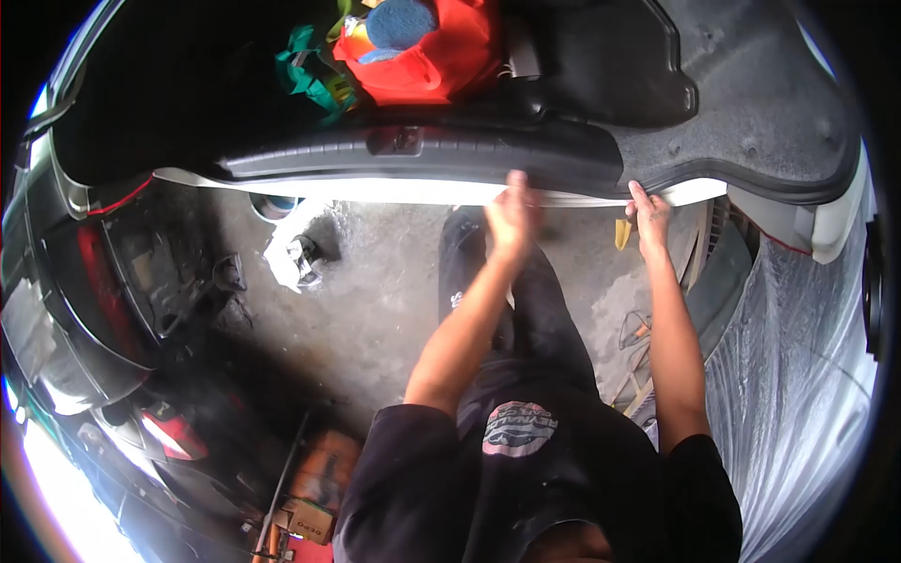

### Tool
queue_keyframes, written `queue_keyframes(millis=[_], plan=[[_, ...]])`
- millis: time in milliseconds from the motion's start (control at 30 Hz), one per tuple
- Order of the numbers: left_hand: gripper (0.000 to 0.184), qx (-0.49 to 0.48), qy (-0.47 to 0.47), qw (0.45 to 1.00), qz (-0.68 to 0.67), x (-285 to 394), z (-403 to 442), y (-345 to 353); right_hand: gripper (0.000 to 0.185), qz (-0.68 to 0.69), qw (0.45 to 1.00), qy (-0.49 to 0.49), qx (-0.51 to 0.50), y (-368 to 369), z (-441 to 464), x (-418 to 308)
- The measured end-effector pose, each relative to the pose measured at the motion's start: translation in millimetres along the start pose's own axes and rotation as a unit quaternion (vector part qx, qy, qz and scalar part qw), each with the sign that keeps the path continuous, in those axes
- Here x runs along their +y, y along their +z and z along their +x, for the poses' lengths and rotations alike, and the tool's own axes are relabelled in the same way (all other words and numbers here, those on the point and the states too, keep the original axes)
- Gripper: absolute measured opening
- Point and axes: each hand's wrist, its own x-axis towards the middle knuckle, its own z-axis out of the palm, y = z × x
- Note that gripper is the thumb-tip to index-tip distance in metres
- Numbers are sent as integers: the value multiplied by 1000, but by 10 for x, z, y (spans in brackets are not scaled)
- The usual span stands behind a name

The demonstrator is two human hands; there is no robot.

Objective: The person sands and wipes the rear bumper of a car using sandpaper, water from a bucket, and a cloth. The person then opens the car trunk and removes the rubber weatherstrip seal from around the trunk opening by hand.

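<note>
In the head view, my left hand (513, 218) is at the white bumper edge (394, 190) below an open car trunk. Its fingertips reach up over that edge, and motion smears the fingers. Farther right, my right hand (649, 220) has one finger against the rim where the white edge meets the black rubber seal (694, 175). The other fingers are curled, with a small flat yellow piece (622, 233) sticking out below them; its exact kind is unclear. Above both hands runs the black plastic trunk sill (469, 155) with a latch recess (394, 142).
Inside the trunk sit a red bag (436, 66) with a blue round pad (401, 23) and a green bag (314, 75). Crumpled white material (298, 249) lies on the concrete floor (375, 300). Plastic sheeting (798, 375) hangs at right; another car (75, 291) stands left.
</note>
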Motion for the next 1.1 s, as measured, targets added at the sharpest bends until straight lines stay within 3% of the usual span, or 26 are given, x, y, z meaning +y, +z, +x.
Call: queue_keyframes(millis=[33,67,167,233,300,400,433,533,600,633,733,800,867,933,1000,1067,1100], plan=[[53,38,21,998,51,248,21,-224,29,9,1000,-4,-5,10,-29,-34],[54,83,34,996,11,172,273,-482,27,17,1000,-9,-10,10,-37,-72],[52,79,56,995,33,549,354,-912,26,5,1000,-5,-25,-57,101,42],[52,80,72,993,50,587,411,-952,25,-1,999,1,-37,-81,128,50],[51,145,139,966,162,442,467,-963,26,15,1000,17,-19,-30,43,-16],[44,132,167,965,151,471,343,-954,25,6,1000,8,-11,-22,76,43],[44,133,166,966,144,450,328,-971,35,-35,999,-22,-5,-12,104,72],[33,90,189,971,110,417,265,-1087,47,-149,987,-57,-1,-60,154,62],[29,122,202,960,-153,469,223,-1143,56,-175,982,-71,-10,-76,150,71],[40,152,207,945,-201,569,215,-1201,53,-187,979,-60,-51,-79,113,56],[63,83,201,951,-220,425,411,-1401,43,-191,969,-51,-150,-38,-9,146],[67,85,166,956,-224,558,222,-1345,31,-342,899,-165,-217,80,-111,212],[66,56,170,959,-221,538,241,-1437,24,-368,881,-218,-203,499,-653,20],[66,17,137,962,-236,471,239,-1600,17,-379,789,-426,-229,1029,-1130,-293],[66,-31,104,963,-246,414,246,-1747,19,-378,750,-487,-240,1636,-1361,-527],[68,-63,98,981,-158,396,231,-1888,26,-443,713,-489,-237,2255,-1517,-765],[68,-68,95,978,-174,363,205,-1966,30,-457,670,-535,-236,2554,-1513,-831]])
